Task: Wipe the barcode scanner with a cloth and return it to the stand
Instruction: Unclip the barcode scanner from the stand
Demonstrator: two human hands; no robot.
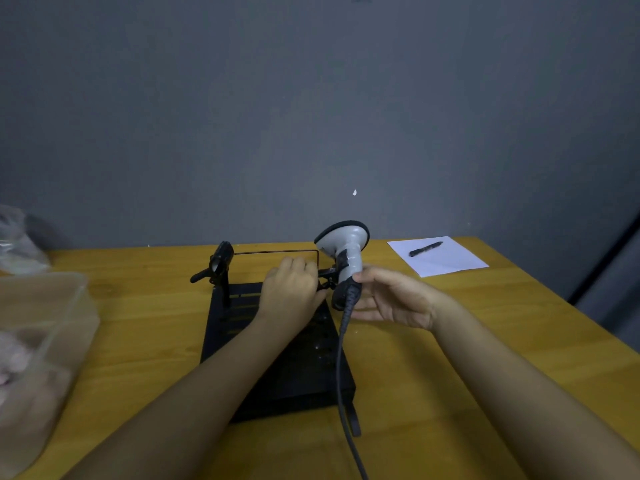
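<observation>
Wooden table [450,341]: 1 stand [277,358], 1 pen [426,249]; right hand [394,299] holds 1 scanner [343,247]; left hand [291,292] grips stand clamp.

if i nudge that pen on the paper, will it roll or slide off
The pen looks round-bodied and lies flat on the loose sheet of paper, so a sideways nudge would probably roll it. It seems light, and the paper may slide on the smooth wooden table with it. Whether a clip would stop the roll is too small to tell.
</observation>
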